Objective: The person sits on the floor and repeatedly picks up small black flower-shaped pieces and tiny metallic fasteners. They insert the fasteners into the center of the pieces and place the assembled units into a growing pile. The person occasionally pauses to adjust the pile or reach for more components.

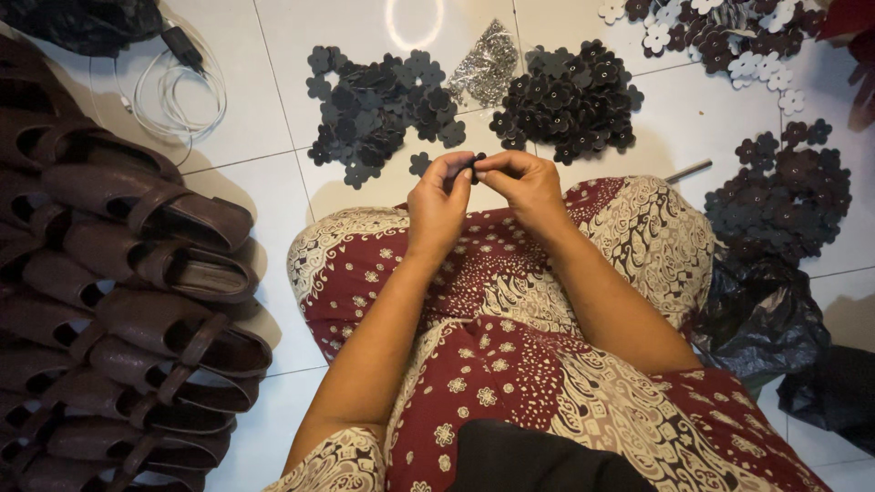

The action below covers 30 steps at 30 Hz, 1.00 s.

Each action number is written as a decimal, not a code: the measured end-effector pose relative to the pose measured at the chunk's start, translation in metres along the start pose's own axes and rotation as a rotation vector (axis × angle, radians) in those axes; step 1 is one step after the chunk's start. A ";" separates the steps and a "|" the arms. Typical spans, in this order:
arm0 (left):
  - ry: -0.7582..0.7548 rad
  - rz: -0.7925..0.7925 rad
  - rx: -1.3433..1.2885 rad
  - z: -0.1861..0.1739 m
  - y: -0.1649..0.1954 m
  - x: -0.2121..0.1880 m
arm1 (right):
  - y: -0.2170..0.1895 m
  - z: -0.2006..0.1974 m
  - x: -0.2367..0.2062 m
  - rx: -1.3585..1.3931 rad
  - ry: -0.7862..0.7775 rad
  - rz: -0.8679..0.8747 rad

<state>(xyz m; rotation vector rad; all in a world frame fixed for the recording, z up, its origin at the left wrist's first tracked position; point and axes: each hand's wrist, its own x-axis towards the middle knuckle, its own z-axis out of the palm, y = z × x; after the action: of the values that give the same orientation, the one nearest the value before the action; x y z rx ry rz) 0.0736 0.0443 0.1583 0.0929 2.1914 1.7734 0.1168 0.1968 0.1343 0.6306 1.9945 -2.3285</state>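
Dark, flower-shaped cutout (475,164) is pinched between the fingertips of both hands, held above the lap of a person seated on a white tiled floor (246,73). The left hand (437,202) has its grip closed on the small piece from the left, thumb and forefinger curled around it. The right hand (527,185) grasps the same piece from the right, fingers bent and meeting the left hand's fingertips. Both forearms reach forward over a dark red skirt with cream floral pattern (510,337).

On the floor just beyond the hands lie two heaps of similar flower shapes: a flat grey-black heap (378,105) to the left and a heap with small shiny centres (570,96) to the right. Between them sits a small clear bag of silvery bits (485,64). A third dark heap (784,196) lies at the right, and white and dark flowers (720,32) are scattered at the top right corner. A thin metal rod (688,170) lies near the right knee.

Brown strapped sandals (137,301) are stacked in rows along the left edge. A white cable (173,87) coils at the top left. Black plastic bags (775,328) are crumpled at the right.
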 end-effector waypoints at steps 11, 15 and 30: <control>-0.056 0.087 0.102 -0.004 -0.004 -0.003 | 0.013 0.000 0.005 0.140 0.012 -0.006; -0.015 0.055 0.097 0.000 -0.007 -0.004 | 0.012 0.000 0.005 0.119 0.001 0.029; -0.183 -0.017 0.008 -0.004 -0.024 0.005 | 0.014 0.002 0.003 0.039 -0.056 0.064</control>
<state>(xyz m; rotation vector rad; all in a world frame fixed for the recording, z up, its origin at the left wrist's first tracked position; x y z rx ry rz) 0.0716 0.0358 0.1349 0.2286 2.0635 1.6758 0.1168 0.1929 0.1199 0.6141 1.8812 -2.3262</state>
